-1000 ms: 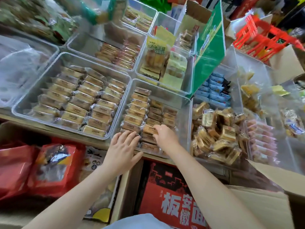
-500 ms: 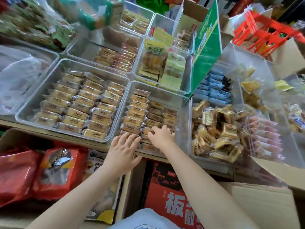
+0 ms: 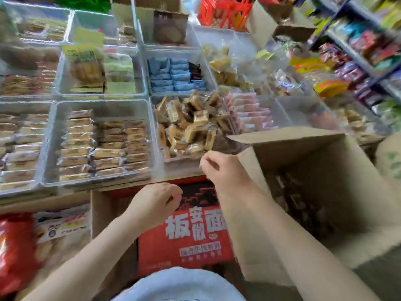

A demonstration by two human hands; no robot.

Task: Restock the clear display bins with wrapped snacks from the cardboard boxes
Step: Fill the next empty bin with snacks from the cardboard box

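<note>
Left hand (image 3: 155, 203) hangs over the red printed carton (image 3: 191, 227), fingers loosely curled, nothing held. Right hand (image 3: 225, 170) sits just near of the bin row, beside the left flap of the open cardboard box (image 3: 347, 192); its fingers are also loosely curled and hold nothing visible. Motion blur softens both hands.

Clear display bin (image 3: 52, 144) at centre-left on the desk holds flat wrapped snacks (image 3: 102, 146) laid in three columns, the far part of the bin bare. To its right, a second bin (image 3: 158, 168) carries a loose heap of small brown-and-gold wrapped pieces (image 3: 191, 124). Farther right lies a stack of pink packets (image 3: 249, 114). Behind, one bin contains blue packets (image 3: 171, 74), another yellow-green packs (image 3: 95, 70).

Inside the cardboard box at near right, dark wrapped items (image 3: 299, 205) lie at the bottom, indistinct. Red bags (image 3: 15, 253) sit at the near left below the desk edge. Stocked shelves (image 3: 364, 51) run along the far right.
</note>
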